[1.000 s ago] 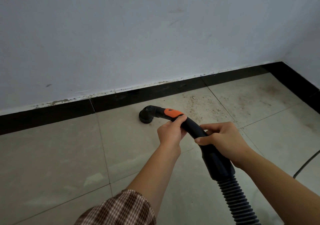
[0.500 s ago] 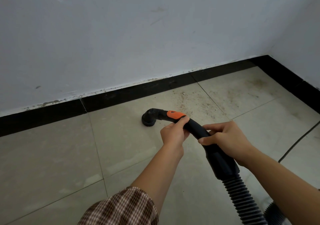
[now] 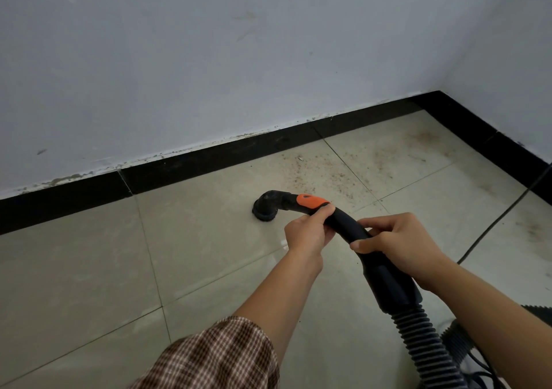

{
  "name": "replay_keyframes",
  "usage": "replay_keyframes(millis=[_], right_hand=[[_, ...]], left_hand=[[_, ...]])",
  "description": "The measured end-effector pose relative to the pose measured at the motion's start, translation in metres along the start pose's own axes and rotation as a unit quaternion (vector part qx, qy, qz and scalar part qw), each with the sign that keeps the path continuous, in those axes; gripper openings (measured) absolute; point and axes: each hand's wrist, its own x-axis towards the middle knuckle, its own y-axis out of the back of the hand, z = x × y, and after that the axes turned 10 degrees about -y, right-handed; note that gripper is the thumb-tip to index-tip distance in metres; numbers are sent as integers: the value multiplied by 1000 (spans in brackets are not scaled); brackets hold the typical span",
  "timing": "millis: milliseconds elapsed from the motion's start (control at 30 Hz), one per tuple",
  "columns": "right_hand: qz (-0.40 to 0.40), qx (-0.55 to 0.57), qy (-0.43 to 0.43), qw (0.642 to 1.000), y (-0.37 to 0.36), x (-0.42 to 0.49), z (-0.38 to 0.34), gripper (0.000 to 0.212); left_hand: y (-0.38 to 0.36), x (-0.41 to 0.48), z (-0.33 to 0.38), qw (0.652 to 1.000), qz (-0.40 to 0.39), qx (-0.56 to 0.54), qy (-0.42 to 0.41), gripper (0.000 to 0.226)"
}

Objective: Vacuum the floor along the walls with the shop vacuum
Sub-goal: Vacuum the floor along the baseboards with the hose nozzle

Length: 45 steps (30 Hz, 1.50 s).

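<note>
A black curved vacuum handle (image 3: 346, 224) with an orange slider (image 3: 310, 201) ends in a round black nozzle (image 3: 265, 209) that rests on the beige tiled floor (image 3: 194, 239), a short way out from the black baseboard (image 3: 209, 161). My left hand (image 3: 307, 233) grips the handle just behind the orange slider. My right hand (image 3: 397, 242) holds the same handle further back, above the thick cuff (image 3: 391, 287). The ribbed black hose (image 3: 430, 349) runs from the cuff to the lower right. Brown dirt specks (image 3: 328, 173) lie on the tiles right of the nozzle.
A white wall (image 3: 239, 59) meets a second wall at the corner (image 3: 442, 89) on the right. A thin black cord (image 3: 501, 218) crosses the floor at right. Part of a dark vacuum piece (image 3: 540, 311) shows at the right edge. My plaid sleeve (image 3: 218, 355) is at the bottom.
The nozzle has shifted a little to the right along the wall toward the dirty patch and the corner. Both hands keep the same grip on the handle.
</note>
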Motion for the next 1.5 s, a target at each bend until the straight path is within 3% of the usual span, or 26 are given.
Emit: replay_keyframes(millis=[367,633,867,1100,1500], right_hand=[[27,0,-24,999,21,-10,27,33],[35,-1,-58,998,36,-28,34,43],[40,-13,-72,997,51,-51,48,30],[51,10,-78,996,59,-68,63,31],[13,28,-75,997,55,-73,72,30]], left_hand=[[-17,-14,-26,999,-25,22,31,19],[-29,-30,-42,998,-17,23,49,20],[-37,-53,-59,996,-15,18,84,15],[-40,-76,-69,995,-17,15,100,12],[-30,-94,-72,996,19,15,81,10]])
